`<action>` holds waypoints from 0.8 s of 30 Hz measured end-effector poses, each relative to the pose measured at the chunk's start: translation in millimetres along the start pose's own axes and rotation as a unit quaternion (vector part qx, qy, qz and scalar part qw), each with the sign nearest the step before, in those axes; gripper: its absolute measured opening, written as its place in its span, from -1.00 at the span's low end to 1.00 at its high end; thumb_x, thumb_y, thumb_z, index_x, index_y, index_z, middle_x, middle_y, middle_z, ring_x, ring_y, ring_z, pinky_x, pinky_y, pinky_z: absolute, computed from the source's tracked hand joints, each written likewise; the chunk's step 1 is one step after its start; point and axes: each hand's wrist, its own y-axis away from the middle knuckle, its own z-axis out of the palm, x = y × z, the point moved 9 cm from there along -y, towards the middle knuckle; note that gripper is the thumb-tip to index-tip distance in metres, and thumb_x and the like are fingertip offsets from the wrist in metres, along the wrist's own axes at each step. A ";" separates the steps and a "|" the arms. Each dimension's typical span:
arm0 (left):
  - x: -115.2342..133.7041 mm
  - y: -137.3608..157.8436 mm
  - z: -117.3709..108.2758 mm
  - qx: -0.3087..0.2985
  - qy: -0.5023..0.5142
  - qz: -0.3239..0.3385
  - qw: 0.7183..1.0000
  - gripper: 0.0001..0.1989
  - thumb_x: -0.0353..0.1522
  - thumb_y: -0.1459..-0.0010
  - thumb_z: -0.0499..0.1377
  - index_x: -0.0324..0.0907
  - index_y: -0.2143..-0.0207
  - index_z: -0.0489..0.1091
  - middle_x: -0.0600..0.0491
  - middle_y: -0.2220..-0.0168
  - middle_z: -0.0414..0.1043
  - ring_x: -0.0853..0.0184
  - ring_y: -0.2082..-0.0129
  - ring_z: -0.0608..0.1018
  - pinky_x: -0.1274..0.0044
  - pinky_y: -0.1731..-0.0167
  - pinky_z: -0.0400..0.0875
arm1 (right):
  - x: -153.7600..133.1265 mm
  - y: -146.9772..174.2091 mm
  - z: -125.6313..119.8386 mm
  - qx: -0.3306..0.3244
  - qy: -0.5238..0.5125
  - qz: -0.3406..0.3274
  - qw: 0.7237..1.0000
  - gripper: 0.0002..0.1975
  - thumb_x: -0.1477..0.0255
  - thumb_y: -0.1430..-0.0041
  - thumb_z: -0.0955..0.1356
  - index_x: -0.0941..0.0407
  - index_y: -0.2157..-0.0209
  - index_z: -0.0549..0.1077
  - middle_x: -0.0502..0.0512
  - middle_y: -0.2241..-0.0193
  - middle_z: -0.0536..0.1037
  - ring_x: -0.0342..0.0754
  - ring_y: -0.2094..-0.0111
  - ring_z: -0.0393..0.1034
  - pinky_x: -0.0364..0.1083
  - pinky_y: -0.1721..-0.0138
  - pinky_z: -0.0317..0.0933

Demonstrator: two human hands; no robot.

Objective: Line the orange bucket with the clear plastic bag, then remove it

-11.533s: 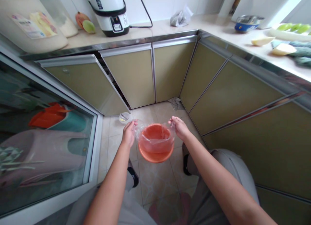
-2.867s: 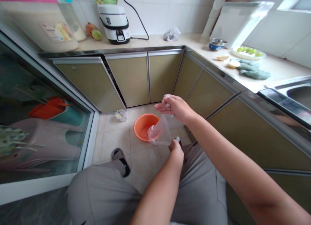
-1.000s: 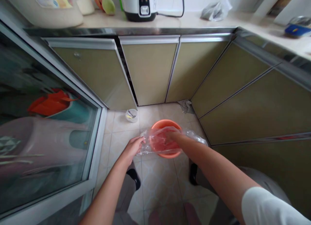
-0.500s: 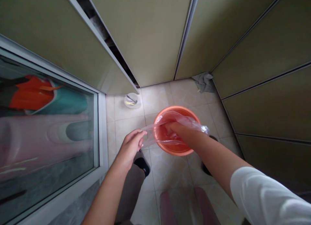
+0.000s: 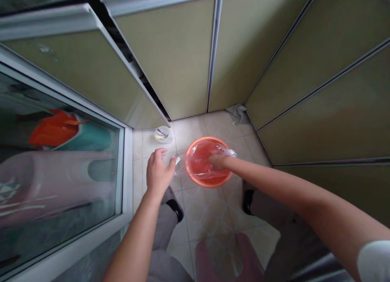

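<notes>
An orange plastic bucket (image 5: 224, 183) stands on the floor between my feet. A clear plastic bag (image 5: 201, 174) spreads across its mouth, with its loose edges hanging over the rim on the left and right. My left hand (image 5: 159, 172) is just left of the bucket, thumb and fingers apart, the thumb close to the bag's left edge. My right hand (image 5: 217, 161) reaches in from the right over the bucket's mouth, at the bag. Its fingers are blurred against the orange, so their grip does not show.
Beyond the bucket, a small clear container (image 5: 163, 135) sits by the cabinet panels (image 5: 170, 62). A grey cloth (image 5: 238, 113) lies in the corner. On the left is a framed glass pane (image 5: 103, 180). Pink stool legs (image 5: 202, 259) stand at the near side.
My left hand has let go of the bag's left edge and spread its fingers. My right hand stays in the bucket's mouth. The view has shifted, showing more of the panels above.
</notes>
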 end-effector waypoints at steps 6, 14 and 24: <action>85.3 50.9 64.7 -0.207 -0.056 0.248 0.945 -0.69 -0.47 -0.32 0.03 -0.08 0.05 0.54 -0.08 0.03 0.54 0.15 -0.05 0.53 0.36 -0.17 0.37 | 4.5 83.4 -45.8 0.087 0.007 0.005 0.996 -0.52 0.45 -0.22 0.42 0.13 -0.18 0.55 0.31 -0.12 0.58 0.21 -0.12 0.50 0.04 -0.16 0.32; 50.4 31.0 164.2 -0.364 -0.261 0.236 0.862 -0.53 -0.56 -0.28 0.04 -0.16 -0.15 0.51 -0.20 -0.19 0.50 0.08 -0.24 0.49 0.26 -0.28 0.27 | -9.8 82.0 -43.4 0.171 0.018 -0.052 0.984 -0.46 0.63 -0.31 0.23 0.20 -0.28 0.46 0.32 -0.35 0.36 0.08 -0.37 0.23 0.01 -0.38 0.05; -8.6 -4.2 163.2 -0.377 -0.387 0.227 0.810 0.46 -0.26 0.31 0.59 0.02 -0.55 -0.16 -0.20 -0.57 -0.41 -0.15 -0.54 -0.29 -0.07 -0.42 -0.28 | 59.0 63.2 -13.2 0.137 0.111 0.054 0.983 0.23 0.17 0.09 0.62 -0.04 -0.53 0.01 0.35 -0.54 -0.37 0.42 -0.52 -0.56 0.50 -0.37 -0.45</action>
